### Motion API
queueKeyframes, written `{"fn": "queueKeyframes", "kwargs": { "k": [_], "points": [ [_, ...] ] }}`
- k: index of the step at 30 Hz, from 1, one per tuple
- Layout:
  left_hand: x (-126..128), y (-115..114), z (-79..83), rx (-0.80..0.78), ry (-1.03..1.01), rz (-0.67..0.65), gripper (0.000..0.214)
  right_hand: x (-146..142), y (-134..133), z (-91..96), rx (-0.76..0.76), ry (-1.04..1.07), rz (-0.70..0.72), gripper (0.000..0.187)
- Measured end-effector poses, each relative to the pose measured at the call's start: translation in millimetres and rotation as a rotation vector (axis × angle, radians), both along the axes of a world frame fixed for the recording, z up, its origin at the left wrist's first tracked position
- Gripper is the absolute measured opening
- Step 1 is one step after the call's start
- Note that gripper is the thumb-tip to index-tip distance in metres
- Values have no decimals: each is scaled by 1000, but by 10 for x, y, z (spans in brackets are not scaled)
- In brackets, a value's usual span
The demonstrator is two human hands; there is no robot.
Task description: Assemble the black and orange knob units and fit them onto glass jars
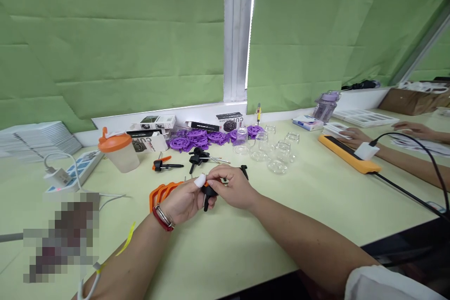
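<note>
Black part (210, 191) is held over the bench (260, 239), pinched between the left hand (187, 202) and the right hand (235, 188), both closed on it. Whether its orange bit (206, 184) is fully seated cannot be told, being partly covered. Work on this piece appears unfinished; black pieces (198, 155), orange frames (164, 193) and purple pieces (181, 143) are left lying loose.

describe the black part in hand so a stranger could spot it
Over the pale table, nearer than the purple pieces, the left hand and right hand meet. They hold a black part, its stem pointing down in the picture. Unlike the black pieces lying beyond, this one is held.
</note>
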State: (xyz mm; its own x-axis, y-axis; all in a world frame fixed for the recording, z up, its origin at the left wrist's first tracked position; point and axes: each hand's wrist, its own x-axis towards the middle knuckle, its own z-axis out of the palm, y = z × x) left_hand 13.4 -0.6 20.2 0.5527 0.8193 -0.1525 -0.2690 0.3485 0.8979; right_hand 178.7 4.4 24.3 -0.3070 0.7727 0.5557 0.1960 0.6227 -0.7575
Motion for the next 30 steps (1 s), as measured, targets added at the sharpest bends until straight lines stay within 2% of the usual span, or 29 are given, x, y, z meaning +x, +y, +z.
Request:
{"fn": "queueKeyframes", "kwargs": {
  "k": [3,7,11,15,18,21,23,24,30],
  "points": [
    [20,14,8,-19,-37,58,28,18,23,-12,100,-82,28,15],
    [42,41,28,-86,-87,201,16,31,24,-28,181,-243,50,28],
    [25,77,77,-111,-105,324,10,4,-15,-47,259,-258,-80,35],
    [-39,122,124,-84,-157,350,19,29,50,-55,287,-183,-243,18],
    [-91,160,127,-76,-184,402,22,196,244,-45,162,-255,-430,10],
    [-122,194,114,-91,-213,470,24,458,488,-39,-181,-532,-619,11],
    [-129,211,108,-105,-217,495,25,615,620,-50,-404,-739,-648,11],
    [-131,217,107,-113,-216,510,26,673,670,-61,-466,-799,-660,13],
    [-130,240,128,-129,-217,598,26,765,809,-192,-591,-866,-653,27]
  ]
}}
